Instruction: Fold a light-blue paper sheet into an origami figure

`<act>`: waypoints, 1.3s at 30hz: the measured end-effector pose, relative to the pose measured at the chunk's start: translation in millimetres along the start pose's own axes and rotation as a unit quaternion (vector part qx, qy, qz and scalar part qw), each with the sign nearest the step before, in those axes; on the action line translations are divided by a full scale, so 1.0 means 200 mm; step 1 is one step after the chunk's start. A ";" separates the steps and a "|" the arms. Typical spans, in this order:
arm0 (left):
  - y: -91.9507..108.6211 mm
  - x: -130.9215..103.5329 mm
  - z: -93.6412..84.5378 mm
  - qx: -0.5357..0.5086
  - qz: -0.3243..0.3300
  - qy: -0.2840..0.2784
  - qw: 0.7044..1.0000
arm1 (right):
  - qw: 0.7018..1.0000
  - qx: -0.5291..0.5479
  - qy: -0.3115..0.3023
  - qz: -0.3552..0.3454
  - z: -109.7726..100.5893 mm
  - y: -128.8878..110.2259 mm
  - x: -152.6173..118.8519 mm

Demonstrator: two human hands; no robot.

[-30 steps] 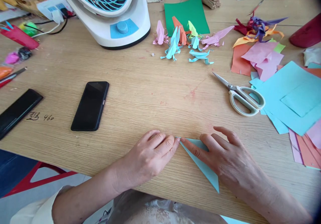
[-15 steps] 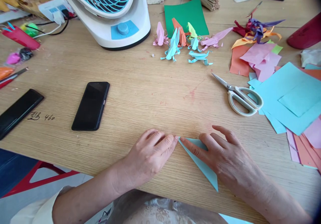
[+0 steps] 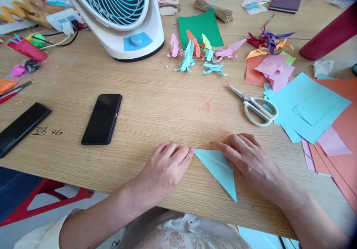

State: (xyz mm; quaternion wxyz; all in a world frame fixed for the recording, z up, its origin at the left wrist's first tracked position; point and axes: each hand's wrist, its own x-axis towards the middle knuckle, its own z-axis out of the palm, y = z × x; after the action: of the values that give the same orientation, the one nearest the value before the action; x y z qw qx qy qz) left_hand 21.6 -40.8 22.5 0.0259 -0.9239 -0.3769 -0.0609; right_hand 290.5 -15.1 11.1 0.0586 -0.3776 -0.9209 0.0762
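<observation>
A folded light-blue paper triangle [image 3: 219, 167] lies on the table in front of me. Its left corner is pinched between the thumb and fingertips of my left hand [image 3: 164, 165], so that corner is partly hidden. My right hand [image 3: 249, 161] rests over the paper's right side, with its index finger stretched left along the top edge and the other fingers loosely bent. A crease line shows across the paper. White-handled scissors [image 3: 258, 109] lie beyond my right hand.
Loose blue paper sheets [image 3: 320, 104] and orange sheets lie at right. Folded paper frogs [image 3: 214, 67] sit near a green sheet [image 3: 202, 26]. A fan [image 3: 136, 41], a black phone [image 3: 102, 119] and a dark red cylinder [image 3: 326, 37] also stand or lie on the table.
My right index finger has lifted off the slanted edge and moved up to the top edge. More of the triangle's face now shows. My left hand keeps its pinch. The view has shifted slightly.
</observation>
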 end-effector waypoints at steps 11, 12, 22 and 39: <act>0.09 0.03 0.04 -0.017 0.080 0.006 0.997 | 0.999 0.028 0.003 0.016 -0.01 -0.02 0.02; 0.10 0.03 0.04 -0.026 0.089 -0.001 0.996 | 0.999 0.030 0.005 0.018 -0.01 -0.02 0.02; 0.13 0.00 0.08 -0.072 0.063 -0.074 0.993 | 1.000 0.016 0.013 0.019 -0.01 -0.03 0.02; 0.12 -0.02 0.07 -0.088 0.019 -0.091 0.992 | 0.995 0.053 0.034 -0.077 -0.03 0.00 -0.02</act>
State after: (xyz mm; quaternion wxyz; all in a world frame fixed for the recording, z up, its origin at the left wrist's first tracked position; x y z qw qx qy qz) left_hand 37.9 -59.6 8.6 -0.0892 -0.9312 -0.3533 -0.0089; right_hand 294.5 -18.2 16.3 0.1158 -0.3047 -0.9392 0.1077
